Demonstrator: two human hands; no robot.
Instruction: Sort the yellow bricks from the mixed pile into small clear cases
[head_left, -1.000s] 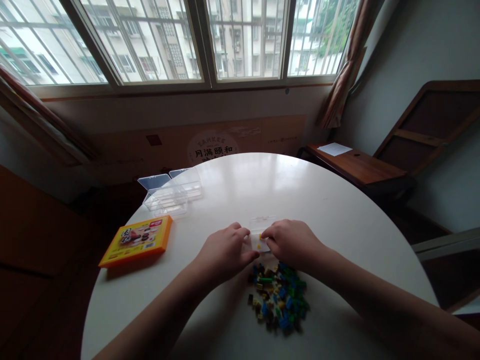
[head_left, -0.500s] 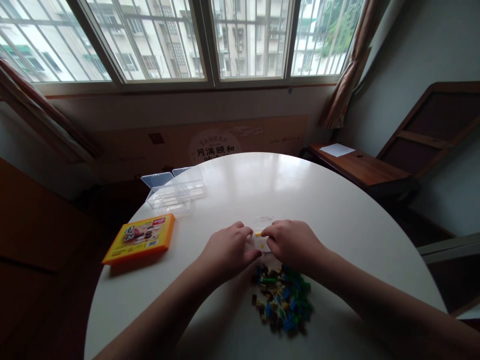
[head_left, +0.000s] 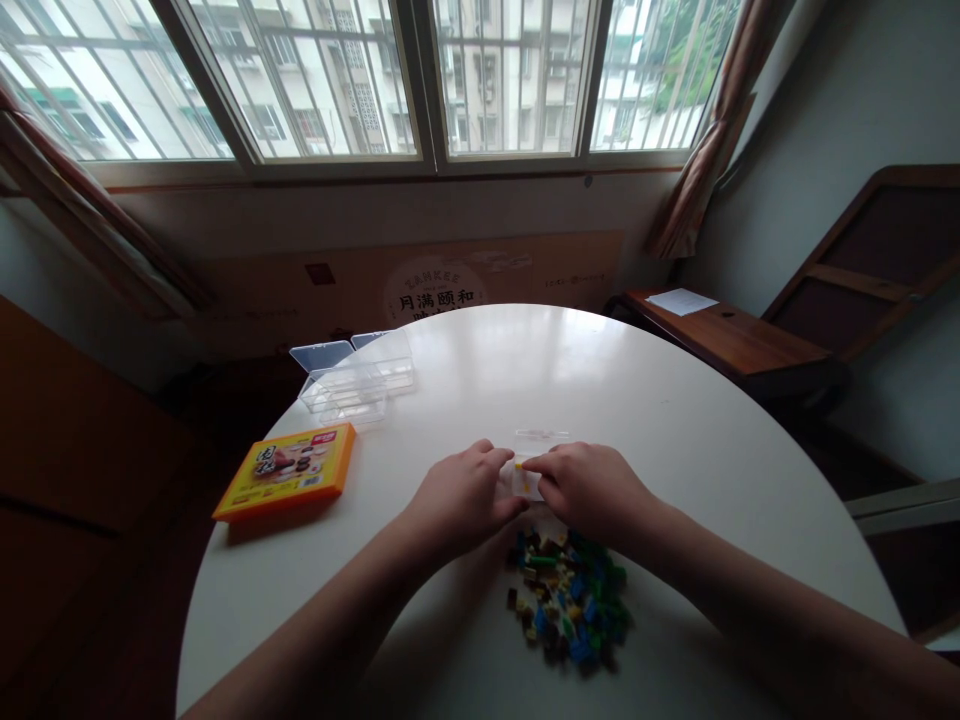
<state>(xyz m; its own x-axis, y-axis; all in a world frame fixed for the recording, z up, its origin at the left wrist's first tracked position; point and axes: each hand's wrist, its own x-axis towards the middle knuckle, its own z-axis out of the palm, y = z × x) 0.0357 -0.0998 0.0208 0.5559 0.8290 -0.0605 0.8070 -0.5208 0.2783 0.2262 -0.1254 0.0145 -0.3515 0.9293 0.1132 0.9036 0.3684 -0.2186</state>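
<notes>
A small clear plastic box (head_left: 531,484) lies on the table between my hands, its raised lid (head_left: 541,435) on the far side. My left hand (head_left: 466,492) grips the box's left side with curled fingers and thumb. Over its right part, my right hand (head_left: 592,490) is closed, index fingertip against a small yellow piece (head_left: 519,466) inside; what else its fingers hold is hidden. Just nearer to me is a loose pile of small toy bricks (head_left: 570,605) in green, blue, tan, dark brown and yellow, partly under my right wrist.
The round white table (head_left: 675,430) fills the middle of the view. At its left edge lie a yellow-orange box (head_left: 289,472) with printed pictures and several clear plastic cases (head_left: 349,385) with lids up. A wooden side table (head_left: 739,335) with paper stands beyond, at right.
The view has shifted slightly, so the table things appear a little further right. My hands stay at the clear box, with only a slight change in the right fingers.
</notes>
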